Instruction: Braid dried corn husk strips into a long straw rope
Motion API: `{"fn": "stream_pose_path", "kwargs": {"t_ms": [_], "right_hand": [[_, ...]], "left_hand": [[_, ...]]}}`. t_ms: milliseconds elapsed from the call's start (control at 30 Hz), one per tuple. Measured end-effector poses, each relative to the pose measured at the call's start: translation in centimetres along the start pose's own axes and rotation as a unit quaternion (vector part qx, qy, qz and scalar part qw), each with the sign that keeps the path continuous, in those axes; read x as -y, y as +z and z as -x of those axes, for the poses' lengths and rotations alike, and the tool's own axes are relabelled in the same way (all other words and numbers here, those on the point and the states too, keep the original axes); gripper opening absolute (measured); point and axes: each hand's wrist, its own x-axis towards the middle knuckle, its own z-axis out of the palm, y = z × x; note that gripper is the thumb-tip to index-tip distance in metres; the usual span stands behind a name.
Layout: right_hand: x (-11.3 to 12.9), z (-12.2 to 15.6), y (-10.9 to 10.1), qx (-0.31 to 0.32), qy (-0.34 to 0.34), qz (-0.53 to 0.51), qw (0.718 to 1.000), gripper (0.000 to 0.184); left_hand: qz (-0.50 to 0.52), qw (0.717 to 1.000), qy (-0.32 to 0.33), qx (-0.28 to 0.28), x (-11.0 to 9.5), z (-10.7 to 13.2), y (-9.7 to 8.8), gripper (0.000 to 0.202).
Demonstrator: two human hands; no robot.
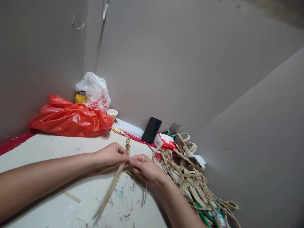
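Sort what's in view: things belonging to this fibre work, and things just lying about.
Belonging:
fibre piece and pale strip, at left hand and right hand
Probably also: cord heap, red-handled scissors

Apparently lying about:
red bag
white bag
yellow jar
cup
phone

1 head-worn view, forward and down

I'm looking remotely into what seems a craft workspace, tucked in a corner between grey walls (166, 63): braided cord (196, 186) lies heaped near scissors (158, 157) and pliers (174, 128), and scraps (72, 196) litter the white tabletop (61, 145).
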Motion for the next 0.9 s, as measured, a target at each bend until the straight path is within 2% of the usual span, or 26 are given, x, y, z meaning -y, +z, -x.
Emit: {"fn": "stream_pose_path", "kwargs": {"t_ms": [133,200,300,367,433,567,767,900], "right_hand": [[0.1,-0.1,0.3,-0.014,0.014,0.009,1.000,0.031],[0.1,0.0,0.2,-0.010,0.021,0.000,1.000,0.029],[0.0,0.0,-0.2,0.001,0.031,-0.020,0.999,0.025],[-0.1,0.0,-0.5,0.011,0.038,-0.036,0.999,0.023],[-0.1,-0.1,-0.7,0.020,0.042,-0.049,0.998,0.023],[-0.2,-0.2,-0.7,0.028,0.044,-0.062,0.997,0.024],[-0.2,0.0,-0.6,0.050,0.034,-0.056,0.997,0.028],[-0.7,-0.2,-0.7,0.053,0.025,-0.040,0.997,0.029]], "left_hand": [[0.058,0.997,-0.020,0.049,0.0,0.1,0.0,0.020],[0.109,0.989,-0.062,0.074,-0.2,0.0,-0.1,0.015],[0.150,0.977,-0.126,0.079,-0.7,-0.2,-0.3,0.014],[0.150,0.977,-0.135,0.070,-1.0,-0.2,-0.4,0.013],[0.151,0.977,-0.130,0.069,-1.2,-0.1,-0.5,0.009],[0.139,0.983,-0.091,0.071,-0.9,0.1,-0.4,0.027],[0.084,0.994,-0.074,0.007,0.2,-0.2,-0.1,0.028],[0.056,0.998,-0.016,-0.018,0.6,-0.4,0.2,0.029]]}}
